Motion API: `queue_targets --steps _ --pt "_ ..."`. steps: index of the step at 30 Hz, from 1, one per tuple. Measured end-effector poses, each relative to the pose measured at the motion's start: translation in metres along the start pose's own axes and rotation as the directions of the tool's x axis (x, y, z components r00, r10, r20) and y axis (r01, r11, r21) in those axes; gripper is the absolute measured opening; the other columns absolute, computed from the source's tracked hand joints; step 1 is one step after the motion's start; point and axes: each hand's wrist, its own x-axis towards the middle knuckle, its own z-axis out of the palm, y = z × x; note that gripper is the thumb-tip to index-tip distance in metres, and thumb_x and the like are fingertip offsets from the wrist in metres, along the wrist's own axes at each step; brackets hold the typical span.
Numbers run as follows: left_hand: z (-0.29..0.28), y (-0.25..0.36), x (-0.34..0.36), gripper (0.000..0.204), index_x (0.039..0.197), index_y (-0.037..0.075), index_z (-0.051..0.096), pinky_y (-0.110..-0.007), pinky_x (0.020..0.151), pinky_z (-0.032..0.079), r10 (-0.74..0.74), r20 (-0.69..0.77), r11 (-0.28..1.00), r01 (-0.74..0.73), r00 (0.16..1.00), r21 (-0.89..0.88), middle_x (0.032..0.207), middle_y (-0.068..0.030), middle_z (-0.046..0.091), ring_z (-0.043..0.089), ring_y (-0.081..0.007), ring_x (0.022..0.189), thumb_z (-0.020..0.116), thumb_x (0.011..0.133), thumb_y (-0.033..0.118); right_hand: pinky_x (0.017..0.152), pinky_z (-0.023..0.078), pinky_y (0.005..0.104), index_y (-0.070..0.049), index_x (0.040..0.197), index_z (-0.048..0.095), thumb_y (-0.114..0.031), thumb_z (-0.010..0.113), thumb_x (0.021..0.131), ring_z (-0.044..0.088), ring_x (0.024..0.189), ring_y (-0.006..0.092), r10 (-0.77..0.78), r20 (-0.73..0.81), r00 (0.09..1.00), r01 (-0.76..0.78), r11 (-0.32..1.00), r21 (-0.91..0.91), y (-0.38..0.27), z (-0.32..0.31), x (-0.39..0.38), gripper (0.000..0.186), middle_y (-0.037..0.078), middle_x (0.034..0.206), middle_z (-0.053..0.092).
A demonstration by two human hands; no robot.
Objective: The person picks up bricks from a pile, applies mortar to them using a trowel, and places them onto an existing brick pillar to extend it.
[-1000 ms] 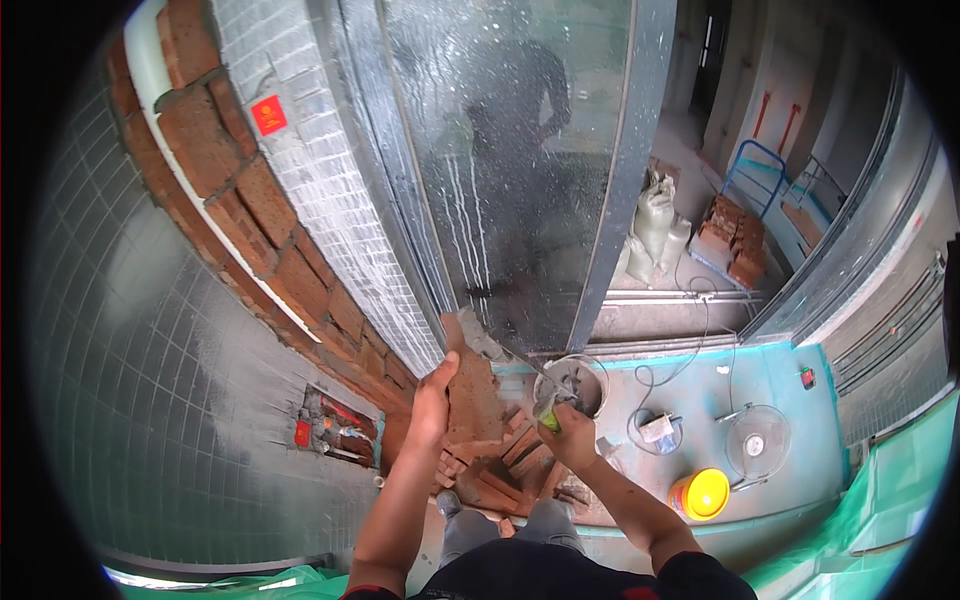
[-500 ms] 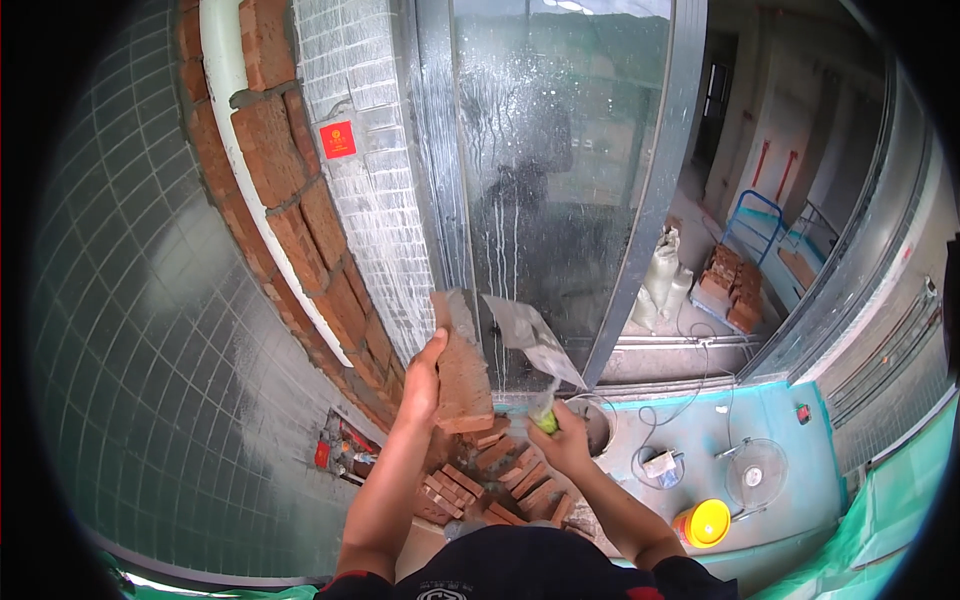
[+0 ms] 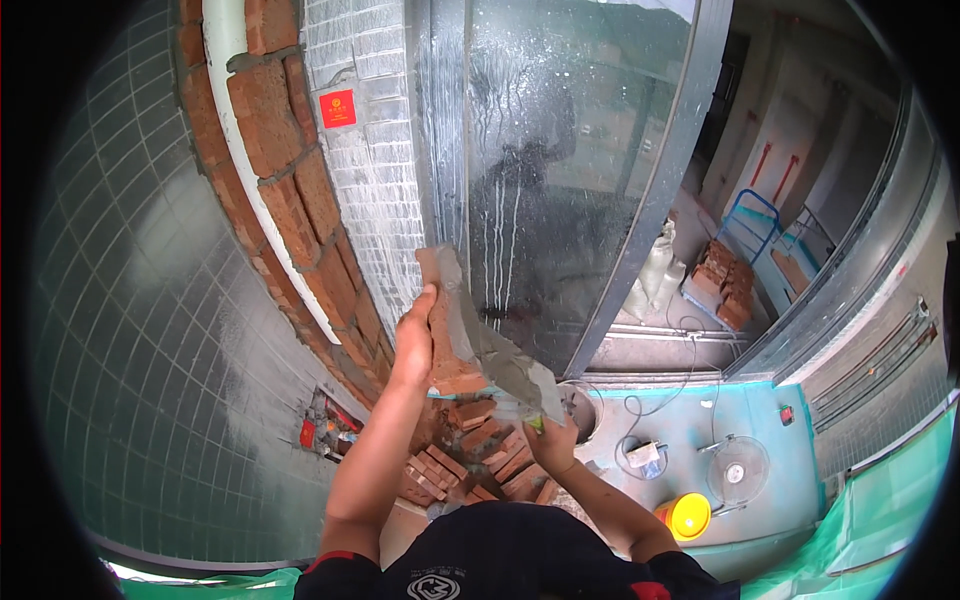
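My left hand (image 3: 414, 340) is closed round a brick (image 3: 447, 362), held up in front of the glass panel (image 3: 555, 180), with wet grey mortar along its right side. My right hand (image 3: 552, 446) is closed on a green-handled trowel (image 3: 515, 365), whose mortar-covered blade slants up to the brick's right edge. Behind my right hand stands a mortar bucket (image 3: 583, 400), partly hidden. At the left is a brick column (image 3: 285, 125) with a white pipe (image 3: 240, 150) running down it, beside a grey tiled wall (image 3: 140, 320).
Loose bricks (image 3: 435, 470) lie below my hands. On the right floor are a yellow bucket (image 3: 687, 516), a fan (image 3: 736, 468) and a cable. Through the doorway are sacks (image 3: 660, 280), stacked bricks (image 3: 720, 290) and a blue trolley (image 3: 750, 205). Green netting (image 3: 880, 500) hangs at the lower right.
Both hands have come up from lower down with the brick and trowel. The trowel has left the bucket and its blade is now at the brick's edge, where mortar shows.
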Motion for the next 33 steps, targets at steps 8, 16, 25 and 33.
queue_targets --steps 8,16,25,33 --pt "-0.024 0.005 0.015 0.046 0.116 -0.002 0.058 -0.031 0.082 0.047 0.193 -0.064 0.981 -0.193 0.979 0.007 0.103 -0.0074 0.063 0.058 -0.0173 0.090 0.056 0.097 0.039 0.069 0.049 0.0424 -0.001 0.101 0.058 -0.023 0.075 0.082 0.059 0.081 0.0397 0.017 0.238 0.971 -0.061 0.982 0.181 -0.040 -0.086 0.030 0.034 0.018 0.089 0.059" --pt "-0.055 0.007 0.037 0.039 0.101 0.000 0.058 -0.027 0.075 0.045 0.336 -0.142 0.942 -0.336 0.931 0.021 0.091 -0.0029 0.059 0.054 -0.0120 0.082 0.060 0.096 0.039 0.048 0.037 0.0223 -0.004 0.104 0.051 -0.045 0.042 0.102 0.047 0.053 0.0087 0.120 0.880 0.460 -0.844 0.368 0.391 -0.117 -0.116 0.079 0.042 0.003 0.071 0.052" --pt "-0.131 0.061 0.054 0.049 0.125 -0.003 0.055 -0.030 0.093 0.045 0.245 -0.019 0.962 -0.245 0.969 -0.124 0.119 -0.0084 0.060 0.057 -0.0182 0.104 0.059 0.096 0.037 0.058 0.045 0.0229 -0.001 0.123 0.056 -0.043 0.053 0.098 0.056 0.066 0.0089 0.228 0.887 0.402 -0.900 0.278 0.336 -0.115 -0.105 0.037 0.048 0.001 0.079 0.058" --pt "-0.171 0.085 0.031 0.065 0.141 -0.003 0.043 -0.034 0.110 0.031 -0.125 0.233 0.992 0.124 0.964 0.019 0.144 -0.0130 0.046 0.044 -0.0241 0.130 0.059 0.094 0.039 0.051 0.044 0.0223 -0.011 0.115 0.043 -0.037 0.063 0.093 0.051 0.065 0.0089 0.251 0.663 0.706 -0.645 -0.159 0.747 -0.133 0.024 0.103 0.039 0.021 0.131 0.056"
